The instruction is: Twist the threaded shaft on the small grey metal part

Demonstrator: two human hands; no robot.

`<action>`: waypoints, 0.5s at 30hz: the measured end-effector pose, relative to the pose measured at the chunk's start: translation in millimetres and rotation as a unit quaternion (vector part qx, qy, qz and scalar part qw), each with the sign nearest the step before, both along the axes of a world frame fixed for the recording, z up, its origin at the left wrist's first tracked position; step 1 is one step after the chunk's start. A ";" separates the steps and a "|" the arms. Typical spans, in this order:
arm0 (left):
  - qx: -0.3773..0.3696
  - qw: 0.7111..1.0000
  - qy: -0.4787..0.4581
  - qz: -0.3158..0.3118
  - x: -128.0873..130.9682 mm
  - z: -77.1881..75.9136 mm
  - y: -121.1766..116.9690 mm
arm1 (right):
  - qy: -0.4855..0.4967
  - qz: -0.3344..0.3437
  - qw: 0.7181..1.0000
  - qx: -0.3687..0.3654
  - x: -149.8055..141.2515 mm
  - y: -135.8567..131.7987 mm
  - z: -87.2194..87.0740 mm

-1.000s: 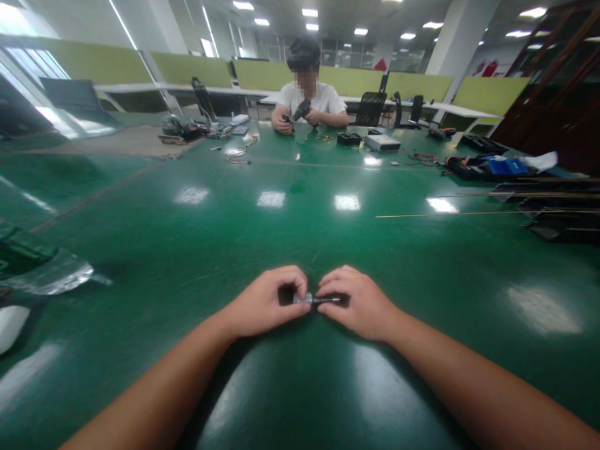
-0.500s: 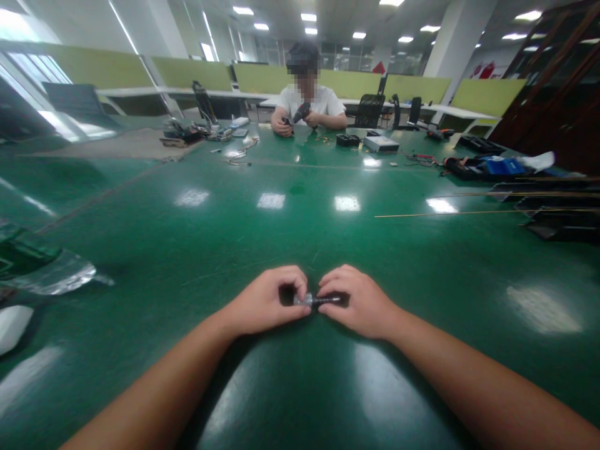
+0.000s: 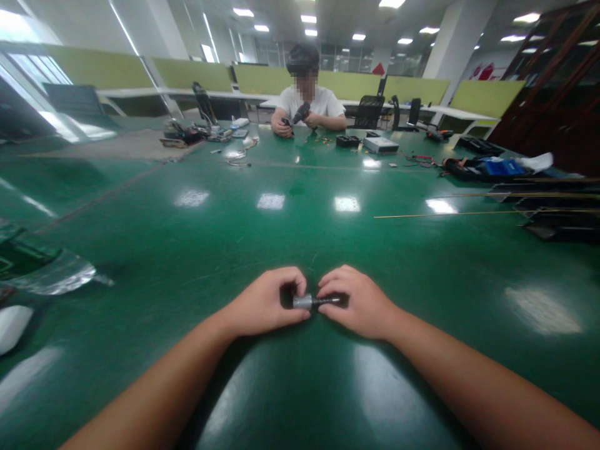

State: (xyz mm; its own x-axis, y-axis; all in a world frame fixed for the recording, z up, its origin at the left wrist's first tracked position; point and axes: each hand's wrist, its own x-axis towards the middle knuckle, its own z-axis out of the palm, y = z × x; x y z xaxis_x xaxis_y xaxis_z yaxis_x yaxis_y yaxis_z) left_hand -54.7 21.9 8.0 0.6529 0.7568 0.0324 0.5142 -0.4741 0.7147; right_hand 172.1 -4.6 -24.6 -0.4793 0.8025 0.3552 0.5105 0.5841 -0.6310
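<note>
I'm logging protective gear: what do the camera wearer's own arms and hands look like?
The left hand and right hand are gloveless, with no rings visible. The left forearm and right forearm are bare: no sleeve, watch, cable or marking shows.

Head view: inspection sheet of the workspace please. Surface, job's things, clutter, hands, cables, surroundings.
Surface: glossy green tabletop, light reflections, faint scratches.
Job's things: small silvery cylinder, dark ridged shaft at its right end, both between the hands.
Clutter: clear plastic item and white object at left; thin rod and black trays at right.
Hands: left hand curled around the cylinder, right hand around the shaft; firmness of either grip unclear.
Cables: pale cable and red lead toward the far side; none seen near the hands.
Surroundings: co-worker opposite, holding a drill; yellow-green partitions behind.
</note>
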 end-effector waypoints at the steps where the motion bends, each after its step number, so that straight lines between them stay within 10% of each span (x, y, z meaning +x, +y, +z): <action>1: 0.000 1.000 0.000 0.000 0.0 0.1 0.1 | 0.000 0.001 1.000 0.000 0.1 0.1 -0.1; 15: -0.009 1.000 0.009 0.006 -0.1 0.5 -0.3 | 0.005 0.002 1.000 -0.006 0.4 -0.5 1.5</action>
State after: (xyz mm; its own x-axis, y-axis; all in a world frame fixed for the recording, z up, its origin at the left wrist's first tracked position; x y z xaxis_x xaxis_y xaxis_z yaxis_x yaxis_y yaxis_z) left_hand -54.8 21.5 8.5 0.6442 0.7648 0.0063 0.5329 -0.4547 0.7137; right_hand 172.6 -5.1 -23.1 -0.4799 0.8043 0.3505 0.5015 0.5793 -0.6426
